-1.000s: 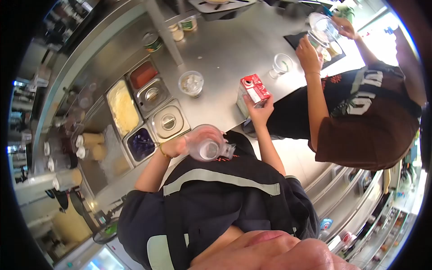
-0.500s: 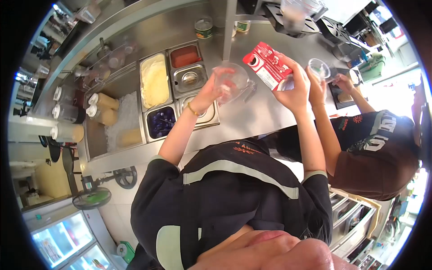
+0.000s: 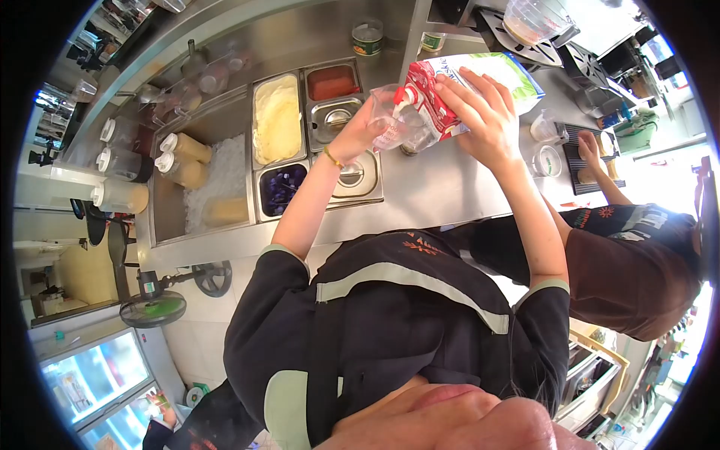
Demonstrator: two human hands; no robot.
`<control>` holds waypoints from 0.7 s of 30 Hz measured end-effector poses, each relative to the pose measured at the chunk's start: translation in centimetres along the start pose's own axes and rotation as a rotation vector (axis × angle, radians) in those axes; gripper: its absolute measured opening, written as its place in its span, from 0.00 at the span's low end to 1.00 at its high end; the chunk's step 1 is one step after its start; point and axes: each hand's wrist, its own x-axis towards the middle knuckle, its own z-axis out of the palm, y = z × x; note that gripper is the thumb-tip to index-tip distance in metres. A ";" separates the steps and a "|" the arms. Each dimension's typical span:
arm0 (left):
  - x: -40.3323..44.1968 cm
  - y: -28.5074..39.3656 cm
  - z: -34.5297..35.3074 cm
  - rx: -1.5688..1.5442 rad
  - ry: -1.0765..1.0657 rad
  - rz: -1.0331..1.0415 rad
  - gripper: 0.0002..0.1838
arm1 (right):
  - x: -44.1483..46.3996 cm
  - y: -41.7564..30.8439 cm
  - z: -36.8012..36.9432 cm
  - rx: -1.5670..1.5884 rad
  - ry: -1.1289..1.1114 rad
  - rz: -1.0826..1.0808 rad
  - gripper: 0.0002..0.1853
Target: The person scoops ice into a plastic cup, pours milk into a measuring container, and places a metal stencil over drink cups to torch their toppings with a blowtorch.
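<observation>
My left hand (image 3: 358, 139), with a yellow band on its wrist, is closed round a clear plastic vessel (image 3: 390, 124) held tilted above the counter. My right hand (image 3: 484, 116) grips a red and white carton (image 3: 442, 94) lying nearly on its side in the air. The carton's red-rimmed opening (image 3: 403, 97) is at the vessel's mouth, with something white showing there. Whether liquid is flowing cannot be made out. Below the two hands, part of a clear cup shows on the counter.
Left of my hands are steel trays with a pale yellow food (image 3: 277, 124), a red one (image 3: 331, 82) and a dark purple one (image 3: 283, 189). An ice well (image 3: 225, 176) holds bottles. At right, a co-worker's hand (image 3: 592, 154) is near a black mat. Another person stands lower left.
Both hands have risen over the counter. The carton has tipped over towards the vessel and now meets its mouth. The co-worker's cup now stands on the counter.
</observation>
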 end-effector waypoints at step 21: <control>-1.4 -2.4 -1.0 -0.008 -0.051 0.014 0.54 | -1.3 -2.1 0.8 -0.167 0.060 -0.196 0.26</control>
